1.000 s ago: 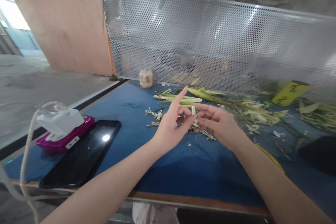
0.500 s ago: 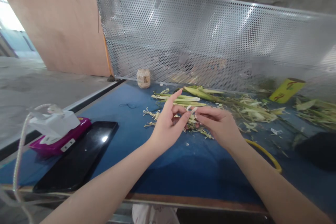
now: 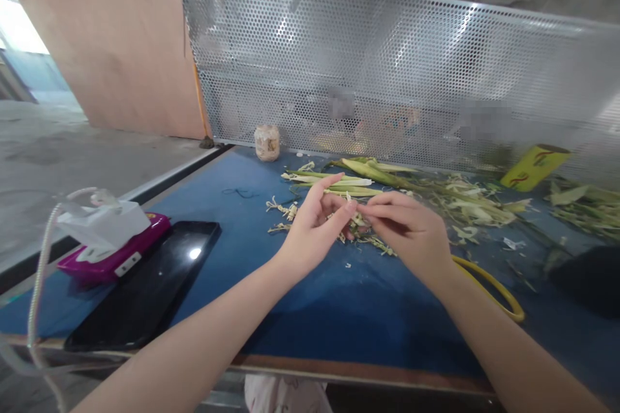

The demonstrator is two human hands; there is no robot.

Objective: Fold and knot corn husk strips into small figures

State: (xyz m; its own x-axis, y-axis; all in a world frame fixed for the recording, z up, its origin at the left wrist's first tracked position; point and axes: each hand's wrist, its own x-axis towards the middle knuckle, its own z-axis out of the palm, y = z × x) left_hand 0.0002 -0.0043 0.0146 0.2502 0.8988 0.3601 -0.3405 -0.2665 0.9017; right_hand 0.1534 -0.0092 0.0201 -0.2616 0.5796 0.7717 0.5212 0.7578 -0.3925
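Observation:
Over the middle of the blue table [image 3: 310, 310], my left hand [image 3: 317, 226] pinches a small pale plant piece [image 3: 349, 197] between thumb and fingers. My right hand [image 3: 411, 229] is closed beside it, thumb and index fingertips pressed together and meeting the left fingertips; whatever they grip is too small to name. Behind and below the hands lie pale braided-looking plant pieces [image 3: 285, 210]. Farther back are long green and white stalks [image 3: 334, 181] and a green husk [image 3: 375, 171].
A black phone [image 3: 150, 284], a magenta box [image 3: 113, 255] and a white charger with cable [image 3: 109, 226] lie left. A wrapped jar [image 3: 267, 143] stands near the perforated metal screen [image 3: 310, 51]. Right are a yellow roll [image 3: 534, 168], leaf scraps [image 3: 469, 200], a yellow ring [image 3: 491, 287].
My right fingers have closed in on my left fingertips, and the white piece between them shows less. My left index finger has bent down. The view has shifted slightly.

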